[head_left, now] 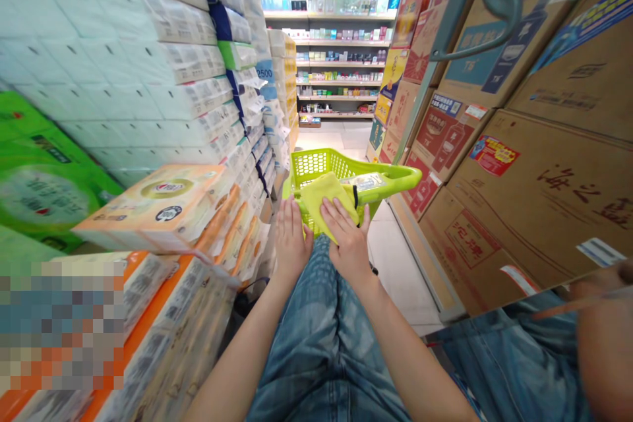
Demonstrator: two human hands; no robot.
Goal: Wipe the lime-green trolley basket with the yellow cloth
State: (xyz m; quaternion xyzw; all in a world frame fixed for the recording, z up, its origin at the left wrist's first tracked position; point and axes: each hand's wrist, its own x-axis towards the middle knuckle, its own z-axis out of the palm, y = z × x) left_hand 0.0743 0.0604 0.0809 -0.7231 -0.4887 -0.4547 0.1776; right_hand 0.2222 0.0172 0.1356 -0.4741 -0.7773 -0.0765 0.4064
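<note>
A lime-green plastic shopping basket (310, 161) with perforated sides is in front of my knees, its long handle (403, 179) pointing right. My right hand (345, 234) lies over a folded yellow cloth (316, 194), its fingers extended across it and pressing it against the basket's near side. The cloth hides part of the rim. My left hand (291, 237) rests flat against the basket's near left side, fingers stretched out and holding nothing. Beside the cloth, a pale printed label (364, 181) shows at the base of the handle.
Stacked tissue packs (182, 62) line the left, with orange-and-white packs (163, 194) lower down. Cardboard cartons (544, 191) form the right side. A grey curved handle (475, 13) hangs upper right. Jeans (504, 362) and a blurred arm show lower right. Shelves (341, 43) stand beyond the tiled floor (390, 264).
</note>
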